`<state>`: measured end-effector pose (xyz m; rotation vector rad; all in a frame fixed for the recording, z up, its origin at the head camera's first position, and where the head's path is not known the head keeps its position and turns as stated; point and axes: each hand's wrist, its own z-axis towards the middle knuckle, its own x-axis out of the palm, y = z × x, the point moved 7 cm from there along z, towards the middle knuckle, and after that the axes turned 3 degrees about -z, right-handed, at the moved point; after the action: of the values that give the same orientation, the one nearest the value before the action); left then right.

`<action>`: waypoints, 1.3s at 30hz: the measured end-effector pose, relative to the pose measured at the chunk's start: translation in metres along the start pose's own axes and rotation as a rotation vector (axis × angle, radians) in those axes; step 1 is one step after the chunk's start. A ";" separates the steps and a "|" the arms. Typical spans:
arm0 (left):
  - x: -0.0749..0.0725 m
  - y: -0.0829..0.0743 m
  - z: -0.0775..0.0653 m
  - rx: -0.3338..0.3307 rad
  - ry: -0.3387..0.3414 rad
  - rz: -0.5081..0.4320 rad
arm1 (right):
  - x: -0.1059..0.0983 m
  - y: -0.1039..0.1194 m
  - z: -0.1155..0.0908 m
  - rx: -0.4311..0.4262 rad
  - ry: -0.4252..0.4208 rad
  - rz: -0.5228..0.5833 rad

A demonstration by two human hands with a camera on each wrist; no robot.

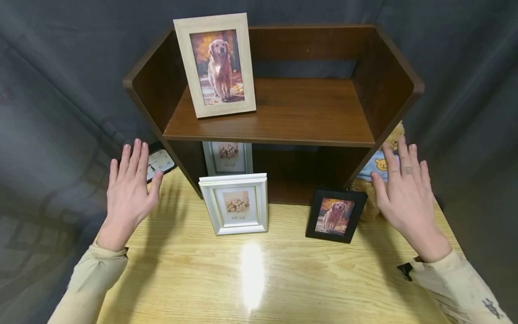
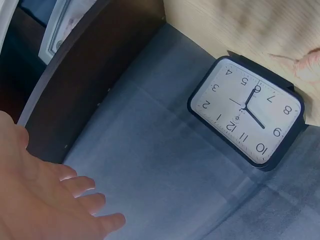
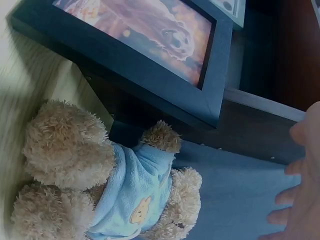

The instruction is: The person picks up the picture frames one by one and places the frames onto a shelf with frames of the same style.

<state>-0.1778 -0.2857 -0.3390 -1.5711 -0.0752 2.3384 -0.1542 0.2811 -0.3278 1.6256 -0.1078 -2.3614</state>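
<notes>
My left hand (image 1: 131, 189) is held palm down with straight fingers, left of the brown shelf (image 1: 311, 117), and holds nothing. It overlaps a black-rimmed clock (image 2: 245, 110) in the head view. On the other side, my right hand (image 1: 408, 193) has its fingers spread and also holds nothing. Below it in the head view is a teddy bear (image 3: 135, 190) in a blue shirt, partly hidden by the hand and shelf. A black picture frame (image 1: 336, 215) with a dog photo stands nearby at the shelf's right front.
A light wooden frame (image 1: 221, 65) with a dog photo stands on the upper shelf at left. The white frame (image 1: 234, 204) stands on the wooden table (image 1: 182, 270) before the shelf, and a grey-green frame (image 1: 228, 158) sits in the lower compartment. Dark curtain (image 1: 60, 90) surrounds the table.
</notes>
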 end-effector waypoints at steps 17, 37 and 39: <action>0.007 -0.011 -0.003 -0.049 -0.173 -0.308 | 0.013 -0.002 -0.033 -0.066 -0.007 0.314; 0.033 -0.039 0.013 -0.035 -0.218 -0.630 | 0.082 -0.017 -0.085 -0.200 0.127 0.815; 0.036 -0.040 0.014 -0.038 -0.226 -0.624 | 0.088 -0.017 -0.089 -0.159 0.139 0.831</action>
<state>-0.1932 -0.2353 -0.3563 -1.0782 -0.5756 1.9957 -0.1044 0.2826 -0.4440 1.3070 -0.4544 -1.5785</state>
